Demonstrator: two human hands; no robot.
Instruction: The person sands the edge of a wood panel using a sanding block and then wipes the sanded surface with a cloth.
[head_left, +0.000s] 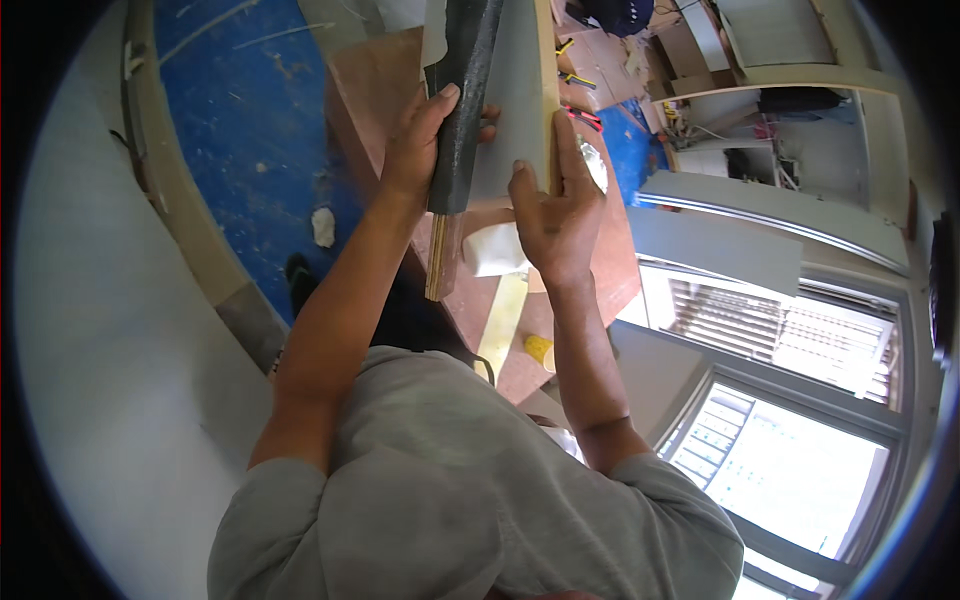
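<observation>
Grey cloth [430, 490] is covering the person's chest, and both bare arms are pointing forward, bending a bit at the elbows. Between the hands, a long pale board [512, 110] and a long dark strip [463, 130] are lying side by side, with bare wood showing at the strip's near end. The left hand [412, 155] is holding around the strip, its thumb lying on top and its fingertips showing past the other side. The right hand [556, 215] is touching the board's right edge, its thumb standing apart from the fingers; whether it is squeezing, I cannot tell.

Past the arms, a blue floor [240, 120] is showing on the left, a bright window [790, 465] is shining at the lower right, and a brown table [617, 262] is standing below the hands. On it, a yellow strip [503, 322], a white thing [490, 251] and a small yellow thing [538, 350] are lying.
</observation>
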